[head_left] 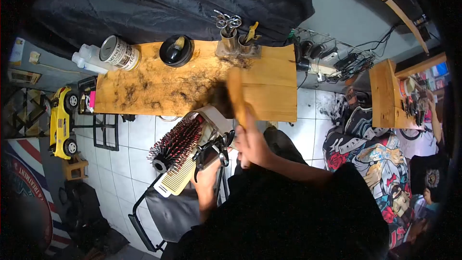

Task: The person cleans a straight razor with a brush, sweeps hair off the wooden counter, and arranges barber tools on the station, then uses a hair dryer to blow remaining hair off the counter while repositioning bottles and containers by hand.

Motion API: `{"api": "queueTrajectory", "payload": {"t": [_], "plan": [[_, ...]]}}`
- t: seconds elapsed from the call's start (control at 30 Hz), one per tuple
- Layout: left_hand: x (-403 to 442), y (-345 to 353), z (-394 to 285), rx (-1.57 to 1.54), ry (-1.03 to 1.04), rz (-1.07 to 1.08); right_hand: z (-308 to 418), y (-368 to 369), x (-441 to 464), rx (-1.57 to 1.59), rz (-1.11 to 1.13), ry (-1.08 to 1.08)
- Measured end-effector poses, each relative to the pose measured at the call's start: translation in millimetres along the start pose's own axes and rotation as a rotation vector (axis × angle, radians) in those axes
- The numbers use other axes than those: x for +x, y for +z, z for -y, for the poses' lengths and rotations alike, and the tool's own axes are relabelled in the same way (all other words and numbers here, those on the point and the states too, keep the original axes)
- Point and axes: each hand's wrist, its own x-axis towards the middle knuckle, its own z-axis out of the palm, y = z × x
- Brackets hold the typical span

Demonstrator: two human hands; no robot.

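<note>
My right hand (254,145) is closed round a wooden-handled brush (236,91). Its dark bristles, smeared by motion, lie over the loose hair clippings (180,95) on the wooden shelf (274,82). Below the shelf's front edge, my left hand (207,181) grips a pale tool holder (211,115), its fingers partly hidden behind the tools. From the holder stick out a round hairbrush (175,144) with red and black bristles, a cream comb (179,178) and dark-handled scissors (224,143).
On the shelf stand a black bowl (176,57), a labelled tin (120,54), plastic bottles (91,58) and metal cups (230,41) with scissors. A black chair (171,212) is below. A person in a patterned cape (375,163) sits at right. A yellow toy car (61,123) is at left.
</note>
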Motion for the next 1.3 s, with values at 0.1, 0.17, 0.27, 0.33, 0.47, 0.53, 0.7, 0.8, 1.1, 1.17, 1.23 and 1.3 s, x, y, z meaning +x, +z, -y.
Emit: {"api": "queueTrajectory", "payload": {"t": [0.1, 0.17, 0.27, 0.33, 0.47, 0.53, 0.7, 0.8, 1.1, 1.17, 1.23, 1.3], "plan": [[8.0, -9.7, 8.5, 0.386, 0.153, 0.067, 40.9, -6.3, 13.3, 0.179, 0.038, 0.256], [15.6, -15.4, 37.9, 0.155, 0.194, -0.089, 52.9, -24.9, 9.0, 0.215, -0.004, 0.284], [13.3, -9.3, 23.7, 0.339, 0.273, -0.123, 31.5, -58.4, -10.1, 0.095, -0.15, 0.201], [9.4, 5.7, 2.2, 0.236, 0.259, -0.14, 23.4, -63.1, -7.8, 0.1, -0.161, 0.263], [10.6, 22.3, -33.9, 0.149, 0.201, -0.082, 25.0, -43.5, 9.4, 0.12, -0.034, 0.184], [10.9, 24.1, -35.9, 0.233, 0.152, -0.116, 27.9, -40.1, 17.4, 0.193, 0.098, 0.227], [34.4, 33.4, -32.0, 0.259, 0.117, -0.065, 15.9, -84.9, 6.2, 0.181, -0.064, 0.044], [64.7, 50.5, -34.0, 0.411, 0.132, 0.14, 41.9, -127.3, -5.4, 0.315, -0.078, 0.273], [167.0, 143.4, -32.8, 0.519, 0.491, 0.477, 19.3, -170.3, -8.5, 0.469, -0.461, 0.125], [176.3, 161.9, -38.9, 0.49, 0.541, 0.528, 22.3, -180.2, -7.6, 0.476, -0.45, 0.121], [181.6, 172.4, -32.3, 0.429, 0.544, 0.554, 21.2, -188.0, -7.5, 0.483, -0.431, 0.125], [184.0, 178.7, -31.5, 0.429, 0.57, 0.566, 19.6, -195.1, -4.9, 0.414, -0.403, 0.122]]}}
